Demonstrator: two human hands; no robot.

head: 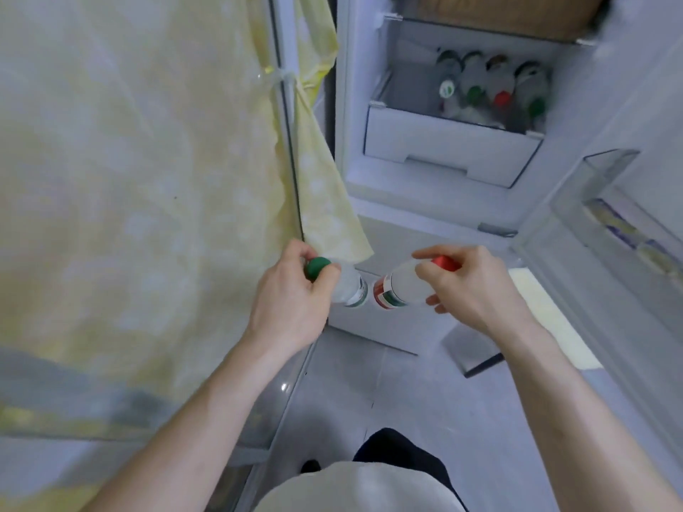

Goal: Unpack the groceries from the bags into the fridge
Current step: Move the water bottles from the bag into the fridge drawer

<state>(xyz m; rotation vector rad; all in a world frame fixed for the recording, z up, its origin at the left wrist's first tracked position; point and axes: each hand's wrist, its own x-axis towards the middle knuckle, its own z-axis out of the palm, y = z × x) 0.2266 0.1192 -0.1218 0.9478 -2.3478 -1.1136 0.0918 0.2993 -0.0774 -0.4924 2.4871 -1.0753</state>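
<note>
The left hand [295, 290] has its fingers [325, 277] clamped on the neck of a green-capped bottle [349, 286], thumb and forefinger curled round just under the cap. The right hand [469, 286] pinches a red-capped bottle [401, 288] near its cap, fingers closed on it. Both bottles hang tilted, bases toward each other and just apart, in front of the open fridge [354, 160] and above the floor [406, 393]. Deeper inside, 4 bottles [488, 90] lie in a row on the shelf above a white drawer [443, 149], at the shelf's right side. A pale yellow cloth [129, 179] covers the surface at left. The fridge door [610, 230] stands open at right.
</note>
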